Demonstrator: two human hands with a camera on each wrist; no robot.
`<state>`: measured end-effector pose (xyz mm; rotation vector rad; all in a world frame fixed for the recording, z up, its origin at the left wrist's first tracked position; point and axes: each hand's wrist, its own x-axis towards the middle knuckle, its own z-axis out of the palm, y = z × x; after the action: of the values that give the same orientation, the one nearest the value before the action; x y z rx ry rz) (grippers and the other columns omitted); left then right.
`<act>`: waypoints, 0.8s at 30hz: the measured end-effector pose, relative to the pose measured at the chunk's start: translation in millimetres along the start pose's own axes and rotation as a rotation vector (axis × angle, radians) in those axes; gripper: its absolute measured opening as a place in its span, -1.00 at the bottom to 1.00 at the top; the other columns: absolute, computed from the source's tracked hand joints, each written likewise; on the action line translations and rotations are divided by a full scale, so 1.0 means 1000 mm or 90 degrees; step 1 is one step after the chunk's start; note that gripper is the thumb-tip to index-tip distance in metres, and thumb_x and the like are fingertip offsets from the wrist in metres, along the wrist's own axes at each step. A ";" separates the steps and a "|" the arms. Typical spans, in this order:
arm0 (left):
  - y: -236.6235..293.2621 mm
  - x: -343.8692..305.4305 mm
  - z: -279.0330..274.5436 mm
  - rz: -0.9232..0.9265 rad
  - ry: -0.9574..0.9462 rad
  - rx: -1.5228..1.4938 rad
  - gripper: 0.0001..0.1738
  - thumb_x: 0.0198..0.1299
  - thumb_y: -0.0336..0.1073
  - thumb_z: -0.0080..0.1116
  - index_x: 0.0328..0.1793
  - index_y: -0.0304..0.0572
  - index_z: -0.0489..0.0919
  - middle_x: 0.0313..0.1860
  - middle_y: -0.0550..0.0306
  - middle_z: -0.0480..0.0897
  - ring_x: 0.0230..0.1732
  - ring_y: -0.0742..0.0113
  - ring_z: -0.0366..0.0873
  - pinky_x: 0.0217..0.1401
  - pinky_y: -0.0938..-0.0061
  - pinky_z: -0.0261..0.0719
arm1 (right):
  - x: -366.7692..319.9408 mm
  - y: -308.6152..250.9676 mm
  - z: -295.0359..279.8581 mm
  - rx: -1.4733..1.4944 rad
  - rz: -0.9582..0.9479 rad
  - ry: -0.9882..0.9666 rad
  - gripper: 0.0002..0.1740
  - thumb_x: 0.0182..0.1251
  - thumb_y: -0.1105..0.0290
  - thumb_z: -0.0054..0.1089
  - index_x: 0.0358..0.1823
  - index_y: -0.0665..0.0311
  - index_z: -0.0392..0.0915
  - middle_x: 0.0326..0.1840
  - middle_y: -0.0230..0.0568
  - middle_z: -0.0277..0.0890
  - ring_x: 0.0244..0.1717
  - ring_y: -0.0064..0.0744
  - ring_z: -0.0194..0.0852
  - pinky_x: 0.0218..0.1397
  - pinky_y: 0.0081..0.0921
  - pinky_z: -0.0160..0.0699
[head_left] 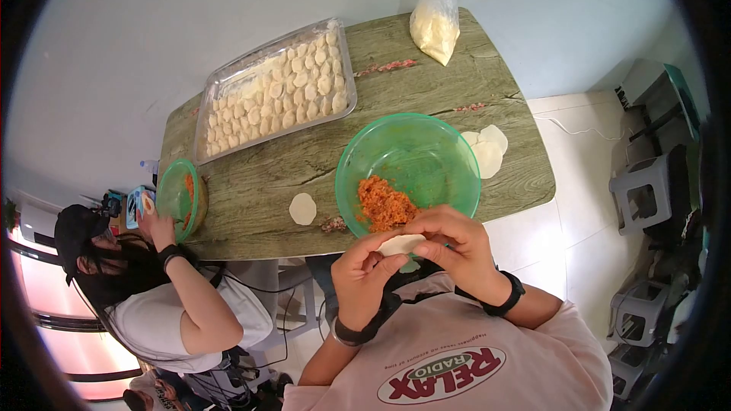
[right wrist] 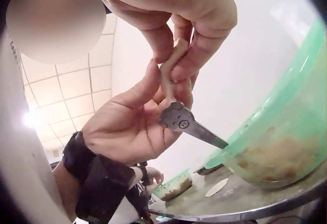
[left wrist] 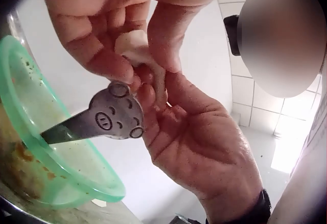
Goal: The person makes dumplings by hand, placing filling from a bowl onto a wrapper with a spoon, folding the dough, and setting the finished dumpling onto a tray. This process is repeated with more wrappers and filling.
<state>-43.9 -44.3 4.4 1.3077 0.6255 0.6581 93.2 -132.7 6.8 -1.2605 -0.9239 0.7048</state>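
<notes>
Close to the near rim of a green bowl point(head_left: 449, 182), both hands hold a pale dumpling point(head_left: 401, 244) of dough, its wrapper folded over. My left hand point(head_left: 359, 280) pinches one end between thumb and fingers. At the other end, thumb and fingers of my right hand point(head_left: 459, 249) pinch the edge. In the right wrist view the dumpling point(right wrist: 171, 68) shows edge-on, bent between the fingertips. Orange minced filling point(head_left: 384, 201) lies in the bowl's near left part. A metal utensil handle point(left wrist: 110, 116) with an engraved animal face leans over the rim beside the hands; its other end is hidden.
Round wrappers point(head_left: 487, 153) overlap right of the bowl, and a single wrapper point(head_left: 303, 209) lies left of it. A metal tray point(head_left: 350, 99) carries rows of dumplings. Behind stands a bag of pale powder point(head_left: 438, 34). Another person point(head_left: 175, 289) works at a second green bowl point(head_left: 202, 198).
</notes>
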 end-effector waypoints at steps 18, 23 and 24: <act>-0.005 -0.001 -0.003 0.135 -0.033 0.167 -0.66 0.04 -0.56 0.28 -0.01 -0.34 0.58 -0.03 0.03 0.57 -0.06 0.35 0.56 0.01 0.53 0.51 | 0.000 0.000 -0.008 -0.083 -0.091 0.021 -0.88 0.05 0.54 0.32 -0.38 0.29 0.54 -0.30 -0.25 0.49 -0.27 -0.37 0.49 -0.21 -0.54 0.43; -0.002 0.001 0.001 0.152 -0.016 0.177 -0.69 0.00 -0.52 0.31 -0.07 -0.27 0.62 -0.13 0.05 0.65 -0.12 0.33 0.60 -0.06 0.53 0.52 | 0.001 0.002 -0.008 -0.084 -0.095 0.023 -0.85 0.04 0.53 0.34 -0.35 0.29 0.55 -0.32 -0.26 0.49 -0.28 -0.36 0.48 -0.17 -0.50 0.42; -0.002 0.001 0.001 0.152 -0.015 0.177 -0.69 0.00 -0.52 0.31 -0.07 -0.27 0.62 -0.13 0.05 0.65 -0.12 0.33 0.60 -0.06 0.53 0.52 | 0.000 0.003 -0.008 -0.084 -0.095 0.023 -0.85 0.04 0.53 0.34 -0.35 0.29 0.55 -0.32 -0.26 0.49 -0.28 -0.36 0.48 -0.17 -0.50 0.42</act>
<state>-42.6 -44.4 2.7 1.6649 0.5593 0.7671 100.7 -135.6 3.5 -1.3003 -1.0366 0.5095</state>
